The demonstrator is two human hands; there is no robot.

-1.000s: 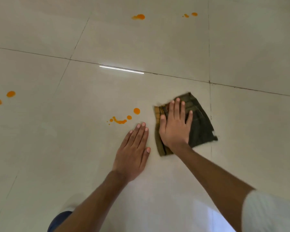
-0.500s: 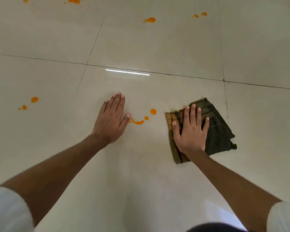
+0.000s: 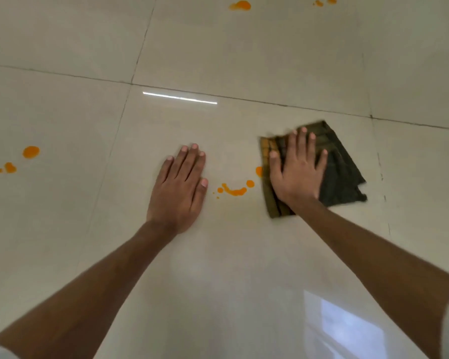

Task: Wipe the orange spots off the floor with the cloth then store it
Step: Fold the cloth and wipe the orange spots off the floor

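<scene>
A folded dark green cloth (image 3: 340, 172) with an ochre striped edge lies on the pale tiled floor. My right hand (image 3: 297, 174) presses flat on its left half, fingers spread. Just left of the cloth sits a cluster of orange spots (image 3: 235, 190), and the cloth's edge touches the rightmost spot. On the other side of that cluster my left hand (image 3: 179, 187) rests flat on the bare tile, holding nothing. More orange spots lie far left (image 3: 30, 152), top centre (image 3: 240, 5) and top right (image 3: 331, 0).
Glossy cream floor tiles (image 3: 62, 255) with dark grout lines fill the view. A bright strip of reflected light (image 3: 179, 97) lies beyond my hands, and a window reflection (image 3: 347, 330) shows at the bottom right. No container or storage place is in view.
My left hand moved from beside the cloth to the far side of the orange cluster and flattened there. The cloth under my right hand slid left until it touches the nearest spot.
</scene>
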